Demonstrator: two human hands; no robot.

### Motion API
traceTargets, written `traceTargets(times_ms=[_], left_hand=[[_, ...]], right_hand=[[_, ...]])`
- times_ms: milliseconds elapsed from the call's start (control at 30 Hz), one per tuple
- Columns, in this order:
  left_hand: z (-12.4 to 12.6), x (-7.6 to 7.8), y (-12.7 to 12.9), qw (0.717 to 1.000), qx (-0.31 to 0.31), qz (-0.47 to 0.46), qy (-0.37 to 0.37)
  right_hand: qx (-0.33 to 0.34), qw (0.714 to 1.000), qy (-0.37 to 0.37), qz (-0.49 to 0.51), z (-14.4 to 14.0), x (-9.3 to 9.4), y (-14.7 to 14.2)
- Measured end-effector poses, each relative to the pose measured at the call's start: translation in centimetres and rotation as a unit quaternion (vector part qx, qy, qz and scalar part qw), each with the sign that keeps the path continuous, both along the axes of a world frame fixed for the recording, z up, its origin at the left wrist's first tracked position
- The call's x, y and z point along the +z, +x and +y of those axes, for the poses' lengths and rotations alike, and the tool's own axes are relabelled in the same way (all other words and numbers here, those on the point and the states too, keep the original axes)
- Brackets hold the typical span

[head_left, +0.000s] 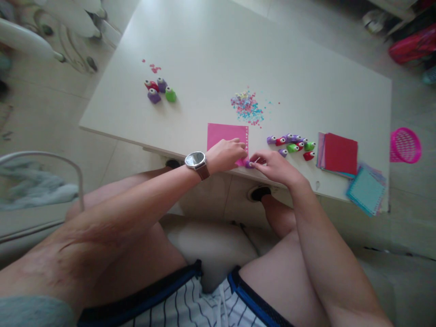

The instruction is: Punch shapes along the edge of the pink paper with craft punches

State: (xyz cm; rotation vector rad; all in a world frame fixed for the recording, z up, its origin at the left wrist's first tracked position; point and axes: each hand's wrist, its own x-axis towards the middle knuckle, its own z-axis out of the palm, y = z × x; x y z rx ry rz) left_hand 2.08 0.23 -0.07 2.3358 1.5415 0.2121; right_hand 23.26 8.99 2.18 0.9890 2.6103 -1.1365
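pressing down at the table's (306,68) near edge, your left hand (226,154) lies curled on the pink paper sheet (225,136), pinning it flat, while your right hand (274,165) pinches a small purple punch (249,164) at the sheet's near right corner. you look mid-punch along that edge; the next move calls for a firm squeeze and a steady sheet. counted: four punches (158,90) by the far left edge, about eight punches (293,143) right of the sheet, one confetti pile (248,106), two paper stacks (340,154).
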Motion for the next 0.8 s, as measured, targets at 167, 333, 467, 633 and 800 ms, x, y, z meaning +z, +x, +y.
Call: traceTargets(times_ms=[167,333,467,633,800], left_hand=[[0.03,0.02,0.04,1.000,0.005,0.000,-0.004],[0.01,0.21,0.08,1.000,0.007,0.002,-0.009],[0.01,0.16,0.08,1.000,0.009,0.001,-0.006],[0.02,0.14,0.09,1.000,0.008,0.003,-0.005],[0.03,0.17,0.13,1.000,0.008,0.003,-0.005]], right_hand=[[0.003,1.000,0.010,0.006,0.02,-0.12,-0.05],[-0.004,1.000,0.030,-0.001,0.13,-0.19,0.04],[-0.002,1.000,0.007,0.004,0.03,-0.04,-0.01],[-0.003,1.000,0.006,0.005,-0.09,0.05,-0.16],[-0.003,1.000,0.022,0.012,-0.07,0.08,-0.16]])
